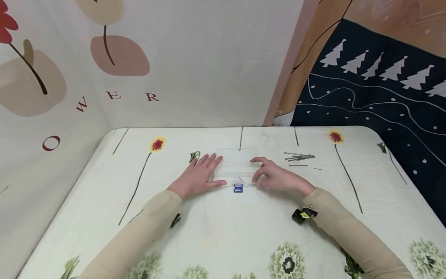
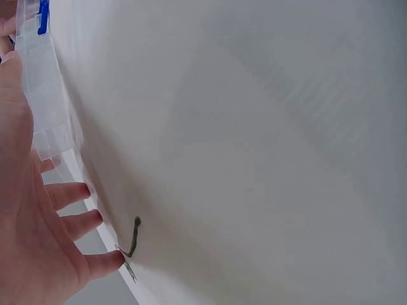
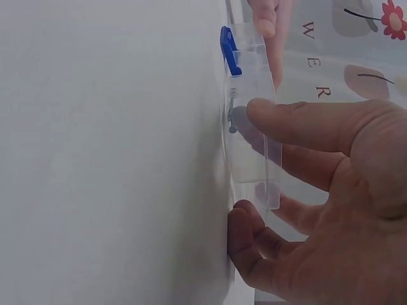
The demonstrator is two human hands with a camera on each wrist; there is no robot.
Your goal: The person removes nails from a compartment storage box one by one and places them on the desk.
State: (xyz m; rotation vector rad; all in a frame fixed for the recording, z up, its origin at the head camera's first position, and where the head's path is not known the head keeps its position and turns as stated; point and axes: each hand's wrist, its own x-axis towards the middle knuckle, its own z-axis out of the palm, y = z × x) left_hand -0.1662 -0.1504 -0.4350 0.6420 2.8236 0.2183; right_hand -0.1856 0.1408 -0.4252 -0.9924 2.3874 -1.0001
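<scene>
A clear plastic box [image 1: 244, 179] with a blue latch [image 1: 238, 188] on its near side lies on the table between the two hands. My left hand [image 1: 198, 176] is spread at the box's left end, its fingers straight and the thumb by the near left corner. At the right end, my right hand [image 1: 277, 176] holds the near wall: the thumb [image 3: 299, 121] is on the outer rim, and a fingertip shows bluish through the clear wall. Close to that fingertip, inside the box, is a small grey nail [image 3: 232, 111]. The remaining right fingers curl beside the box.
Several loose grey nails [image 1: 300, 157] lie to the right beyond the right hand, with a smaller one [image 1: 318, 169] apart. A flower-printed cloth [image 1: 216, 232] covers the table. Printed hangings [image 1: 209, 77] stand behind its far edge.
</scene>
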